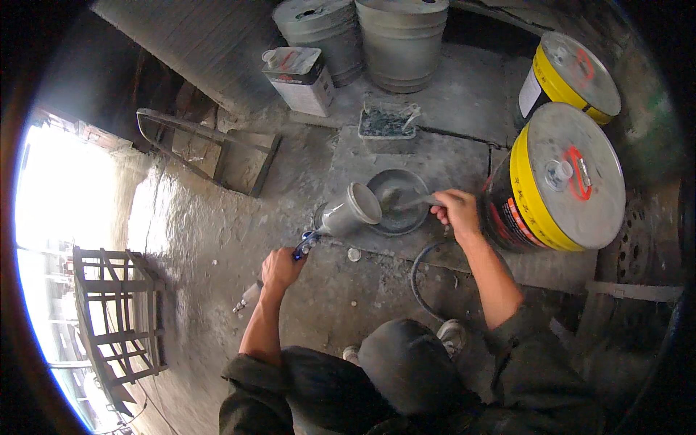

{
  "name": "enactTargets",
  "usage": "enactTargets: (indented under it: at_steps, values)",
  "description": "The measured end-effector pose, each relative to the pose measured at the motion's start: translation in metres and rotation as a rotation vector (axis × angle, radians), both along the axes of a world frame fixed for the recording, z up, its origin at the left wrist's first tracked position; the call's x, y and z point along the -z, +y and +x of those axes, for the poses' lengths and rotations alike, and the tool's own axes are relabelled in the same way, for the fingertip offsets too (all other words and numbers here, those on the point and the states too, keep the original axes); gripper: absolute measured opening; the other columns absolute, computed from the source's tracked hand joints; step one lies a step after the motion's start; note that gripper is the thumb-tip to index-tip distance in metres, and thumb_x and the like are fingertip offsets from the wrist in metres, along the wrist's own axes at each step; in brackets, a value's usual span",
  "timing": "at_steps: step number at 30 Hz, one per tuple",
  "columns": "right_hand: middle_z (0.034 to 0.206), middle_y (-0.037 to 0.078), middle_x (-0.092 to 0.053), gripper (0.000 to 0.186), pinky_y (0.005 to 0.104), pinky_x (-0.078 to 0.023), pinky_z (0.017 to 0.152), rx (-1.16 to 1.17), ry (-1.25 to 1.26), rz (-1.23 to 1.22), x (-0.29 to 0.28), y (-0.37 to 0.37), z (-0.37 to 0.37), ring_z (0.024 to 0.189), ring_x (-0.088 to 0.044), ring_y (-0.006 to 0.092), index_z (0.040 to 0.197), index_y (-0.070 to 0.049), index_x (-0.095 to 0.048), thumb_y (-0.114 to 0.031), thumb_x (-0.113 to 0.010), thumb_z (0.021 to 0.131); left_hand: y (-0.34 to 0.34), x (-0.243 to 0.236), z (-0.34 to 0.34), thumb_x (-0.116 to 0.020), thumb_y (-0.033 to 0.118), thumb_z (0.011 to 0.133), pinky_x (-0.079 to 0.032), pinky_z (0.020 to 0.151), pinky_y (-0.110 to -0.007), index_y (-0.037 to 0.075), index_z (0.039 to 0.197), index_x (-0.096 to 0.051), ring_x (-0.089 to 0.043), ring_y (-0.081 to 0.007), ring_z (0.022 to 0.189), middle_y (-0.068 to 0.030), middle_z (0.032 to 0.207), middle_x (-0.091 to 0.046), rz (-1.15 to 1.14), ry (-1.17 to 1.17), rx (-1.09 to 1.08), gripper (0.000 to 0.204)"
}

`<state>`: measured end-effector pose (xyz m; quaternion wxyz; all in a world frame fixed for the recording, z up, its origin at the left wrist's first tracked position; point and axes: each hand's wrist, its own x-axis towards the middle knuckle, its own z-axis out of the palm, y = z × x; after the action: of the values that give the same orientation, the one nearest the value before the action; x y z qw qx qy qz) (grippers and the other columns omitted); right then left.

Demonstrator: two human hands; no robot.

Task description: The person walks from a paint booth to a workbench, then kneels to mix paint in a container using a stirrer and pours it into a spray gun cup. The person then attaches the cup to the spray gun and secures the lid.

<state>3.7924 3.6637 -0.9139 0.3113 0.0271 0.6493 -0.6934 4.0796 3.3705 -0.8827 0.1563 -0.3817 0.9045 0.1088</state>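
Note:
My left hand (281,270) is closed around a spray gun (305,246) with a blue body. Its grey-white paint cup (346,214) tilts toward a round grey bowl (410,229) and overlaps the bowl's left edge in view. In my right hand (458,212) is the handle of a flat stirring tool (422,202). The tool's far end reaches into the bowl, where some greyish liquid shows; its exact shape is hard to make out. Just beyond the bowl sits a rectangular tub (388,129) with dark residue and a small light handle leaning over its rim.
Two large drums with yellow bands, one nearer (573,174) and one farther (576,72), stand at right. A rectangular can (301,83) and grey pails (402,43) stand behind. A hose (415,279) curves near my shoe. Metal frames (119,312) stand at left.

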Motion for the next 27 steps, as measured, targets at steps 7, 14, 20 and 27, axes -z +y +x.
enactTargets:
  at_steps: [7, 14, 20, 27]
  values:
    - [0.077, 0.011, -0.07, 0.024, 0.0244, -0.047, 0.052, -0.048, 0.138, -0.074, -0.01, -0.015, 0.016, 0.06, -0.062, 0.0119, 0.1, 0.001, -0.07, -0.022, -0.068, 0.092, 0.019, -0.008, -0.021, -0.07, 0.038, 0.082, -0.053, 0.078, -0.05, 0.01, 0.091, -0.074, -0.068, -0.041, 0.085, -0.0205, 0.086, -0.07, 0.015, -0.026, 0.061, 0.03]
    - [0.093, 0.012, -0.072, 0.029, 0.0228, -0.053, 0.064, -0.4, -0.078, -0.341, -0.025, 0.002, -0.007, 0.076, -0.068, 0.0135, 0.115, 0.001, -0.068, -0.017, -0.071, 0.091, 0.014, -0.008, -0.013, -0.07, 0.037, 0.081, -0.053, 0.077, -0.05, 0.013, 0.093, -0.076, -0.067, -0.0416, 0.084, -0.0204, 0.084, -0.07, 0.065, -0.002, 0.074, 0.027]
    - [0.096, 0.017, -0.073, 0.028, 0.0251, -0.054, 0.064, -0.822, 0.066, -0.17, -0.037, 0.03, -0.036, 0.079, -0.072, 0.018, 0.113, 0.0, -0.071, -0.002, -0.072, 0.085, 0.001, -0.01, -0.003, -0.07, 0.04, 0.08, -0.053, 0.075, -0.049, 0.014, 0.09, -0.076, -0.067, -0.0412, 0.084, -0.0197, 0.084, -0.07, 0.08, -0.006, 0.079, 0.029]
    - [0.091, 0.014, -0.073, 0.026, 0.0267, -0.056, 0.064, -0.694, 0.203, -0.042, -0.024, 0.035, -0.058, 0.077, -0.072, 0.0175, 0.111, 0.003, -0.071, -0.002, -0.071, 0.086, -0.008, -0.003, 0.007, -0.07, 0.042, 0.081, -0.052, 0.074, -0.049, 0.011, 0.087, -0.075, -0.066, -0.0415, 0.081, -0.0194, 0.081, -0.068, 0.053, 0.032, 0.057, 0.032]
